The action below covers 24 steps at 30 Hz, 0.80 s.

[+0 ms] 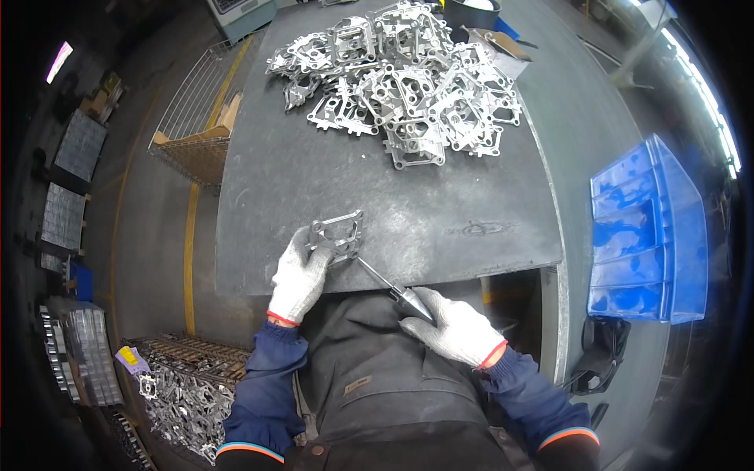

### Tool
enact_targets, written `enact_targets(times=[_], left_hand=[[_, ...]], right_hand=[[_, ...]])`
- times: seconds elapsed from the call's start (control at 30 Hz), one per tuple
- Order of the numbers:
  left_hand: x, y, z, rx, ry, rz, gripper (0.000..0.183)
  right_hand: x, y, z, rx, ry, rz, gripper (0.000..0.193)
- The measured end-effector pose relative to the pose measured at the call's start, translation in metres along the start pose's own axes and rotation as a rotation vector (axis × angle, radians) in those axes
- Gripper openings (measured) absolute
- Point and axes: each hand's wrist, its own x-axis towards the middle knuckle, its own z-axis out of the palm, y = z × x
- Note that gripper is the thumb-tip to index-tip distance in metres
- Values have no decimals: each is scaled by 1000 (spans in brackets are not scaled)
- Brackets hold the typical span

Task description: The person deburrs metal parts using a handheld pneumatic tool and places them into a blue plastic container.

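Observation:
Near the table's front edge, my left hand [300, 273] in a white knit glove is closed on a silver cast metal bracket [336, 233], an open frame with holes at its corners. My right hand [454, 323], gloved the same way, grips a hand tool [414, 301] with a tapered grey handle and a thin metal shaft. The shaft points up and left, and its tip meets the bracket's lower right corner. Whether the tip goes into a hole there is too small to tell. Farther back on the table lies a large heap of similar cast brackets [408, 94].
The dark table [377, 196] ends just before my apron. A blue plastic bin [648, 235] stands to the right, a black container [471, 14] behind the heap. On the left are a wire basket [192, 118] and, lower down, a crate full of castings [188, 400].

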Motion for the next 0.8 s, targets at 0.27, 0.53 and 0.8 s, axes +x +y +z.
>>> enact_targets(times=[0.27, 0.53, 0.8], left_hand=[[-8, 6, 7, -164, -139, 1, 28], [-5, 9, 5, -72, -122, 46, 25], [5, 16, 6, -56, -140, 33, 26]], right_hand=[[14, -2, 4, -80, 35, -19, 59], [17, -5, 9, -14, 0, -25, 53], [22, 1, 18, -54, 19, 35, 55]])
